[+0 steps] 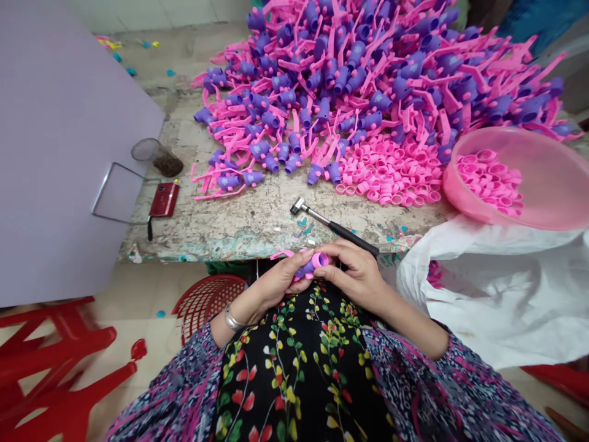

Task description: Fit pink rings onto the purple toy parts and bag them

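Two hands hold one purple plastic piece with a thin pink arm [302, 271] over the lap, just off the near edge of the table. The left hand [283, 273] is closed around its body, fingers curled and thumb along the top. A pink plastic ring [321, 260] sits around the open end of the piece, which faces the right hand [356, 270]; that hand's thumb and fingers are closed on the ring from either side.

Just beyond the right hand, a small hammer with a metal shaft and black grip [340, 230] lies on the worn, paint-flecked table [257, 215], its head pointing away to the left. Farther back spreads a large heap of purple and pink plastic pieces [345, 73], with a pile of loose pink rings [389, 172] against its near right side. Beside that pile stands a translucent pink bowl [547, 190] holding more pink rings [490, 178].

Below the bowl hangs an open white sack [497, 313] with some pink pieces inside. Toward the table's left end are a small red device [164, 199] and a clear cup with brown contents [159, 158]. A red perforated basket [207, 301] is below the table's near edge, left of the lap.
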Tool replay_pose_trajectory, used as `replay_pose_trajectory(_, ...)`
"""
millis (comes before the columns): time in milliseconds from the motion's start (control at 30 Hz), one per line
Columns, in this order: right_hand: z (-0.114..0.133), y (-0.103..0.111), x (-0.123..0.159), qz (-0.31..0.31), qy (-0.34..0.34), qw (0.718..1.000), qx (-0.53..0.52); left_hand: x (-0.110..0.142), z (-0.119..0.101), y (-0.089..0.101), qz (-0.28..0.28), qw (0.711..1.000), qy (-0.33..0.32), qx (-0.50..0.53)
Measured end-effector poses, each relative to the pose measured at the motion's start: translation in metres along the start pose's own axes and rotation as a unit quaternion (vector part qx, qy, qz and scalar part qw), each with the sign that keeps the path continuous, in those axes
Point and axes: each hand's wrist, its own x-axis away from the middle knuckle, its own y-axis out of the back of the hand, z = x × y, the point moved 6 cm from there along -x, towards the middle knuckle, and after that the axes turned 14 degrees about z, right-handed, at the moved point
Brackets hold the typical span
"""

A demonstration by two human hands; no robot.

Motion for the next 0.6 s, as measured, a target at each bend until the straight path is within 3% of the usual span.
replay_pose_trajectory(600,0.0003,0.0001,0.0032,-0.001,0.044,0.999,0.016,-0.0029,0.0020,-0.0012,0.019,1.000,0.022,-0.001)
